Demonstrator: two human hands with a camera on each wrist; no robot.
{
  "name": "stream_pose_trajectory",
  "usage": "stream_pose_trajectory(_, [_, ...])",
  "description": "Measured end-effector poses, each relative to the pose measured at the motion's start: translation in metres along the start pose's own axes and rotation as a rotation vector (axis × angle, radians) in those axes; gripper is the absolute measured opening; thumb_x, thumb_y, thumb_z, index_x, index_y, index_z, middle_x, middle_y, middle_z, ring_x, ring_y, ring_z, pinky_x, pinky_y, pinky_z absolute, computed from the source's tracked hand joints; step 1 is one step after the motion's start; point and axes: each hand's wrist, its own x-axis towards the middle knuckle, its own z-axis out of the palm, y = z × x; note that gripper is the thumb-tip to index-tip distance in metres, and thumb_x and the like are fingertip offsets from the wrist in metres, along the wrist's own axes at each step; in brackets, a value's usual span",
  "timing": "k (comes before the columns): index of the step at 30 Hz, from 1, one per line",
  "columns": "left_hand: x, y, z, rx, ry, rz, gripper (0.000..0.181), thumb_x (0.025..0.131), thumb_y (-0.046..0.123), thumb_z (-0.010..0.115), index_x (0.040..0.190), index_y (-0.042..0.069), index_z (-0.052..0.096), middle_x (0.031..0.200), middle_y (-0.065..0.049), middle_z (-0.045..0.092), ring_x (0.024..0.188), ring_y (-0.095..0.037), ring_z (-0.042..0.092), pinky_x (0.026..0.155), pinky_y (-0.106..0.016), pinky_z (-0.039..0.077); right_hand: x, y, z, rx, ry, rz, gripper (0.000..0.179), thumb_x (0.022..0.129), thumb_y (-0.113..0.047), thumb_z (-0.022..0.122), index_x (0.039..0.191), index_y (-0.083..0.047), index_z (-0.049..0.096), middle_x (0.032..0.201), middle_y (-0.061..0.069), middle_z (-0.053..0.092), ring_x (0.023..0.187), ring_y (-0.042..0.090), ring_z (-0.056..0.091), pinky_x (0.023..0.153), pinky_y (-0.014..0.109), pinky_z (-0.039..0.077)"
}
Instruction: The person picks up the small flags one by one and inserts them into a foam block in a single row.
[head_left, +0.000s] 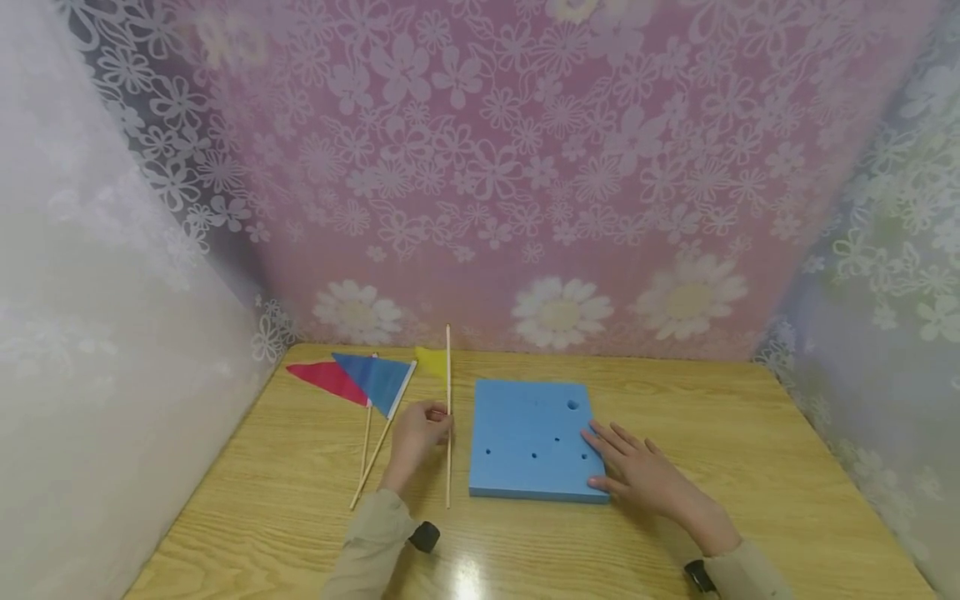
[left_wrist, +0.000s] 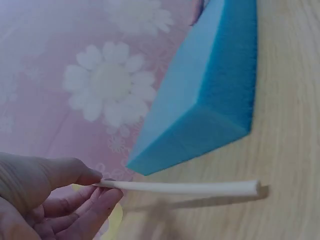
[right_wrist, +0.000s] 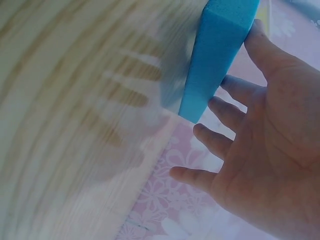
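Note:
My left hand (head_left: 420,437) pinches a thin wooden stick (head_left: 448,467) between thumb and fingertips. A yellow flag (head_left: 432,362) shows at the upper part of that stick, partly behind it in the head view. In the left wrist view, the stick's blunt lower end (left_wrist: 250,188) points out past the fingers, close over the table. My right hand (head_left: 648,477) lies with fingers spread at the right edge of a thick blue foam block (head_left: 517,417). Several holes (head_left: 534,456) dot the block's top, one larger near its far right corner. In the right wrist view, thumb and fingertips meet the block's side (right_wrist: 212,60).
Left of my left hand, a blue flag (head_left: 378,382) and a red flag (head_left: 326,381) lie on the wooden table (head_left: 705,408), their sticks crossing. Flower-patterned cloth (head_left: 525,208) rises behind the table's far edge and at both sides.

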Motion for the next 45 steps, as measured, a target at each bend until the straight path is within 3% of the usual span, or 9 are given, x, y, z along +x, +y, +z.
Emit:
stream_pose_trajectory(6, [0.006, 0.016, -0.002, -0.120, -0.011, -0.003, 0.021, 0.095, 0.007, 0.070, 0.114, -0.004, 0.070, 0.096, -0.014, 0.070, 0.076, -0.024, 0.073, 0.071, -0.040, 0.064, 0.000, 0.002, 0.002, 0.013, 0.006, -0.007, 0.075, 0.097, -0.050, 0.063, 0.155, -0.010, 0.041, 0.161, 0.016, 0.036, 0.143, 0.049, 0.035, 0.102, 0.080, 0.031])
stream_pose_trajectory(15, [0.009, 0.047, 0.012, -0.207, -0.055, 0.133, 0.024, 0.095, 0.008, 0.071, 0.116, -0.004, 0.069, 0.103, -0.018, 0.070, 0.085, -0.029, 0.074, 0.070, -0.036, 0.064, -0.001, 0.002, 0.001, 0.028, -0.002, -0.008, 0.075, 0.097, -0.050, 0.061, 0.156, -0.008, 0.040, 0.161, 0.017, 0.035, 0.144, 0.049, 0.034, 0.102, 0.080, 0.030])
stream_pose_trajectory(21, [0.014, 0.069, 0.033, -0.256, -0.053, 0.219, 0.024, 0.094, 0.009, 0.074, 0.114, -0.003, 0.069, 0.101, -0.018, 0.071, 0.085, -0.029, 0.074, 0.065, -0.028, 0.062, -0.002, 0.003, 0.003, 0.032, 0.002, -0.014, 0.075, 0.098, -0.051, 0.060, 0.156, -0.008, 0.040, 0.161, 0.017, 0.034, 0.144, 0.049, 0.034, 0.103, 0.080, 0.030])
stream_pose_trajectory(27, [0.014, 0.093, 0.057, -0.295, -0.041, 0.351, 0.022, 0.092, 0.007, 0.075, 0.113, 0.001, 0.070, 0.099, -0.017, 0.071, 0.086, -0.031, 0.073, 0.066, -0.025, 0.062, -0.003, 0.005, 0.005, 0.031, 0.000, -0.007, 0.075, 0.098, -0.050, 0.060, 0.157, -0.010, 0.038, 0.162, 0.016, 0.033, 0.145, 0.049, 0.032, 0.103, 0.080, 0.029])
stream_pose_trajectory(34, [0.013, 0.109, 0.090, -0.388, -0.027, 0.468, 0.023, 0.091, 0.006, 0.075, 0.114, 0.004, 0.071, 0.100, -0.017, 0.072, 0.087, -0.032, 0.074, 0.067, -0.024, 0.062, -0.003, 0.005, 0.005, 0.007, 0.009, -0.001, 0.074, 0.098, -0.050, 0.060, 0.157, -0.010, 0.039, 0.162, 0.015, 0.034, 0.144, 0.048, 0.034, 0.102, 0.080, 0.031])
stream_pose_trajectory(38, [0.010, 0.115, 0.109, -0.410, -0.033, 0.511, 0.024, 0.092, 0.009, 0.075, 0.115, 0.005, 0.070, 0.101, -0.015, 0.073, 0.088, -0.029, 0.074, 0.067, -0.024, 0.062, -0.003, 0.005, 0.005, -0.006, 0.012, 0.001, 0.073, 0.099, -0.050, 0.060, 0.156, -0.010, 0.040, 0.162, 0.015, 0.035, 0.143, 0.048, 0.036, 0.101, 0.080, 0.032])
stream_pose_trajectory(45, [0.004, 0.118, 0.133, -0.387, -0.038, 0.522, 0.025, 0.092, 0.015, 0.075, 0.115, 0.006, 0.070, 0.101, -0.011, 0.074, 0.087, -0.019, 0.075, 0.067, -0.020, 0.060, -0.002, 0.006, 0.005, -0.022, -0.003, 0.000, 0.073, 0.099, -0.052, 0.058, 0.155, -0.010, 0.041, 0.162, 0.015, 0.034, 0.145, 0.046, 0.034, 0.102, 0.080, 0.031])
